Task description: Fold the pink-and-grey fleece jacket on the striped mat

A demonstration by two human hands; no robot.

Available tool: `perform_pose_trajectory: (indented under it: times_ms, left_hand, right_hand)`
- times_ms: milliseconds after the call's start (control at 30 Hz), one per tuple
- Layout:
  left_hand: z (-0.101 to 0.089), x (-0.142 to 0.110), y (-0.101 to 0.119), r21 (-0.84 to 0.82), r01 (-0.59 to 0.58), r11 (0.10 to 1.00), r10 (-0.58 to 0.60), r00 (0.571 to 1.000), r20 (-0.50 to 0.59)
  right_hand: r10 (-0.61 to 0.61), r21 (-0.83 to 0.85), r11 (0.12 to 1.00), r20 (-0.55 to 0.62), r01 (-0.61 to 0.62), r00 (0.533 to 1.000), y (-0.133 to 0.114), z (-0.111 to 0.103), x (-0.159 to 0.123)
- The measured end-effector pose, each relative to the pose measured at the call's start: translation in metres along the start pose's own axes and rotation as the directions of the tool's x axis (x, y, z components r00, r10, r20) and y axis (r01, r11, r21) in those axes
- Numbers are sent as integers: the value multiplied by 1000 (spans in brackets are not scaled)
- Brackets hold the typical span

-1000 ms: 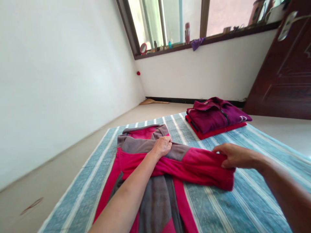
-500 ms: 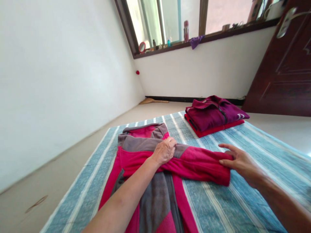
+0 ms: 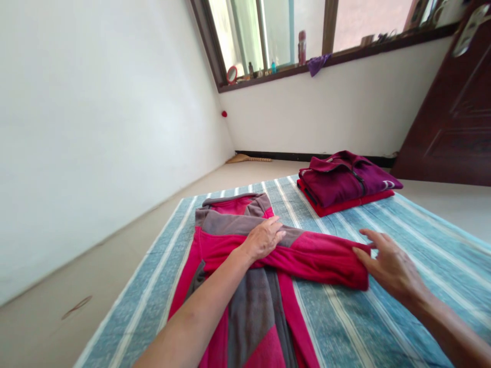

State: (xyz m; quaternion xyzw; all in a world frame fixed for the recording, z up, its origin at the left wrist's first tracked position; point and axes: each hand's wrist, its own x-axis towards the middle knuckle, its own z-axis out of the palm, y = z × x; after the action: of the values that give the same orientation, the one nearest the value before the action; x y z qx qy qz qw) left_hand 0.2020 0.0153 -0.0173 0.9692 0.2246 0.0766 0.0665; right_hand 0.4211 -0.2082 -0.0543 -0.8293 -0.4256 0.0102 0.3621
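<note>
A pink-and-grey fleece jacket (image 3: 253,301) lies on the striped cloth, its collar at the far end. One of its sleeves (image 3: 326,258) stretches across the upper body and out to the right. My left hand (image 3: 264,237) rests on the sleeve near the jacket's right side, palm down, with the fingers laid out over the fabric. At the cuff end, my right hand (image 3: 387,258) has its thumb on the sleeve's edge and the index finger held apart. The other fingers are partly hidden behind the cuff, where they seem to pinch it.
Blue-and-white striped cloth (image 3: 414,306) covers the surface. Folded purple clothing (image 3: 337,181) sits on a red folded garment (image 3: 333,207) at the back right. Beyond are a windowsill (image 3: 345,55) with small items, a dark red door (image 3: 452,112), and a broom (image 3: 245,158) on the floor.
The view has shifted slightly, so everything appears farther right. My left fingers look flatter on the sleeve. My right hand stays at the cuff, and the sleeve lies much the same.
</note>
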Motion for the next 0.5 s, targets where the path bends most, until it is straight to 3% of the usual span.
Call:
perform_pose_trajectory:
  times_ms: [67, 133, 233, 333, 500]
  left_hand:
    - [-10, -8, -7, -5, 17, 1000, -17, 998, -59]
    - [-20, -22, -14, 0, 48, 999, -48, 993, -109]
    - [-32, -53, -16, 13, 75, 997, -71, 981, -183]
    - [-33, -87, -9, 31, 56, 998, -45, 959, -281]
    - [-17, -118, 1, 43, 43, 998, -26, 939, -342]
  right_hand:
    - [-231, -119, 968, -70, 222, 970, -12, -5, -8]
    - [-428, -152, 898, -75, 414, 901, -27, -5, -18]
    - [-624, -136, 770, 38, 623, 780, -45, 3, -34]
    - [-694, -145, 689, 153, 710, 704, -49, 17, -43]
    - [-696, -272, 642, 185, 717, 694, -34, 33, -43]
